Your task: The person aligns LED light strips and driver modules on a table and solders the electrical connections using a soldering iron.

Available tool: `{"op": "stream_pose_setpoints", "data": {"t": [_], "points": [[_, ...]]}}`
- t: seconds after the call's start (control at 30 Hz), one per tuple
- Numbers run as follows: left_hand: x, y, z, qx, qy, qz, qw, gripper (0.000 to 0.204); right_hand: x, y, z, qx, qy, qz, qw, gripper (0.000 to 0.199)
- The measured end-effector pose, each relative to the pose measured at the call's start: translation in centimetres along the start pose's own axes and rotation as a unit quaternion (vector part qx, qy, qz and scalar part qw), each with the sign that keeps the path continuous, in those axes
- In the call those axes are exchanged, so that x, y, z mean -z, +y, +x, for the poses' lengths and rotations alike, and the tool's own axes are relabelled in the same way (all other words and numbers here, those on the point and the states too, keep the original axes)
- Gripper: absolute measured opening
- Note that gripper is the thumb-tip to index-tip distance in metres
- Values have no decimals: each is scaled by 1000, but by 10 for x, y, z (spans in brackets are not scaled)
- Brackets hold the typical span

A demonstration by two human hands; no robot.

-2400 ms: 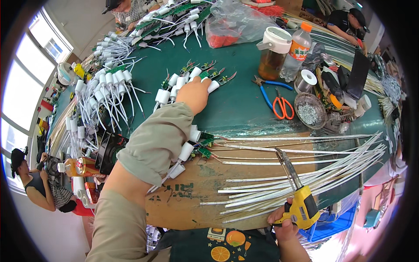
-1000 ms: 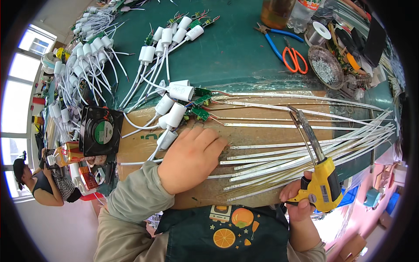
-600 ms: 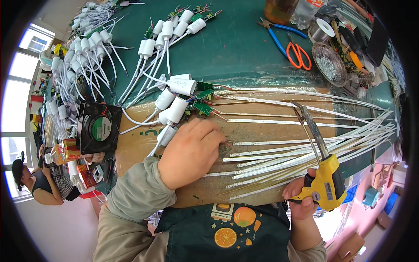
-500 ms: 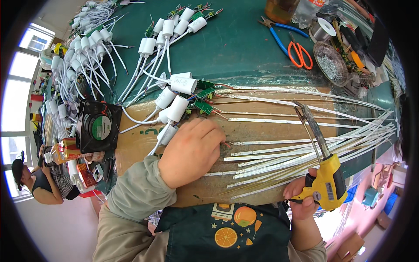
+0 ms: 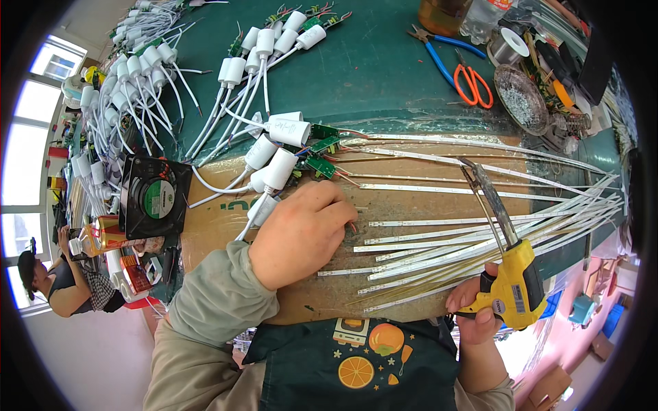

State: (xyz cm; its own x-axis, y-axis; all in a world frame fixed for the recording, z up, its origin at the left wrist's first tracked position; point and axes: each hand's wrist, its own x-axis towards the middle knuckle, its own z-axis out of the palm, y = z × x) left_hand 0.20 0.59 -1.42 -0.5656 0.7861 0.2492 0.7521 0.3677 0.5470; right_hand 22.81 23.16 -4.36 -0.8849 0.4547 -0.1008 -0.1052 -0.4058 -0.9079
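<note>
My left hand [image 5: 299, 233] is closed over the cardboard, with a thin red wire [image 5: 353, 227] poking out at its fingertips; whatever else it holds is hidden. Just behind the knuckles lies a white cylindrical housing [image 5: 262, 209] with a white cable. The end of a narrow white LED strip [image 5: 404, 223] lies a little right of the wire. In my right hand [image 5: 476, 308] is a yellow soldering gun [image 5: 517, 288], its dark tip pointing up and left above the strips. Beyond the left hand, green circuit boards [image 5: 320, 166] stick out of more white housings [image 5: 279, 169].
Cardboard [image 5: 301, 308] covers the near part of the green table [image 5: 370, 68]. A black fan [image 5: 155, 197] stands at left, beside bunched housings [image 5: 127, 89]. Far right are blue-handled pliers [image 5: 442, 58], orange-handled scissors [image 5: 473, 85], a metal dish [image 5: 521, 99] and a solder spool [image 5: 508, 45]. Another person [image 5: 65, 281] is at far left.
Both hands and the soldering gun stay almost where they were. The space between the red wire and the strip's end looks slightly wider.
</note>
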Motion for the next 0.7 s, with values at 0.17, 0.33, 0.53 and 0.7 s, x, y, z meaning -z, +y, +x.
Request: {"op": "stream_pose_setpoints", "data": {"t": [0.17,0.33,0.53,0.7], "points": [[-1,0,0,-1,-5,7,1000,15,1,2,0,25,-6,-26,999,83],[-3,2,1,4,-18,7,1000,13,-5,-7,-5,-16,-22,-26,999,84],[-4,7,2,2,-15,12,1000,12,-4,-14,-20,-77,-124,9,989,38],[-8,8,2,-8,-8,31,999,13,-6,-10,-27,-79,-119,0,990,24]]}}
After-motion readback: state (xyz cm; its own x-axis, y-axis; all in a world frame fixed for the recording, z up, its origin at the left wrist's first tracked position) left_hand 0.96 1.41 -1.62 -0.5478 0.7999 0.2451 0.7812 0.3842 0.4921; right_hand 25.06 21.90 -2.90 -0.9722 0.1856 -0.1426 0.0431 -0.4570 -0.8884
